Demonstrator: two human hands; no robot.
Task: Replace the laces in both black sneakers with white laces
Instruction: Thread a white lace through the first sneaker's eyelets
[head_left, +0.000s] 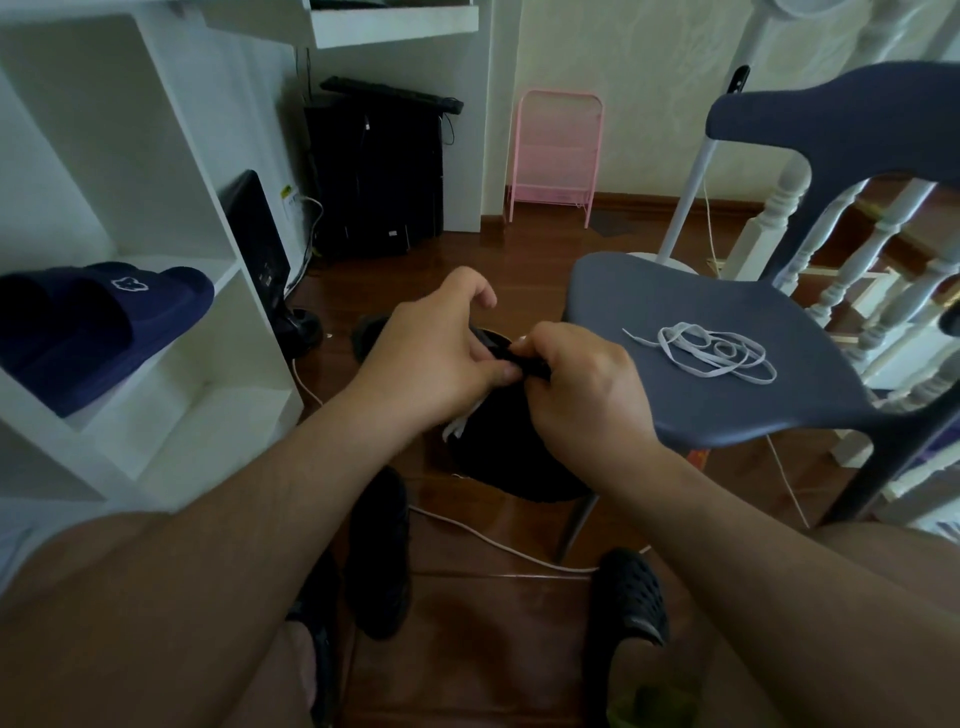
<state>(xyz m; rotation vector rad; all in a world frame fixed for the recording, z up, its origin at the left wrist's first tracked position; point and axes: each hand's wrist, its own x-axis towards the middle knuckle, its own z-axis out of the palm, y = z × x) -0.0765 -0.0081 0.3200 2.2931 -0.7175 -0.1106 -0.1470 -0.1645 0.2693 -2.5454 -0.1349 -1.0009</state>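
A black sneaker (511, 457) hangs in mid-air at the centre of the view, a matte, rounded dark mass held between both hands above the floor. The left hand (431, 358) pinches its upper edge with thumb and curled fingers, the index finger arched up at 12 o'clock. The right hand (582, 389) is curled tight on the same edge, touching the left thumb. A short flat white lace (457, 423) pokes out under the left hand at 7 o'clock of the shoe; where it threads is hidden by the fingers.

The second black sneaker (382, 551) lies on the floor at 6 o'clock, long and narrow, partly behind the left forearm. A thin white cable (498, 545) crosses the glossy brown wooden floor (467, 639) just beside it.

At 3 o'clock, a smooth grey-blue moulded plastic chair (675, 395) carries a loose flat white shoelace (711, 351) in overlapping loops on its seat. The seat's front edge sits just beside the right hand.

At 9 o'clock, a white shelf unit (171, 171) holds fuzzy navy slippers (104, 322). At 12 o'clock stand a black computer tower (374, 176) and a pink wire rack (556, 156). White turned balusters (779, 218) rise at 2 o'clock. Black perforated clogs (631, 597) cover the person's feet at the bottom
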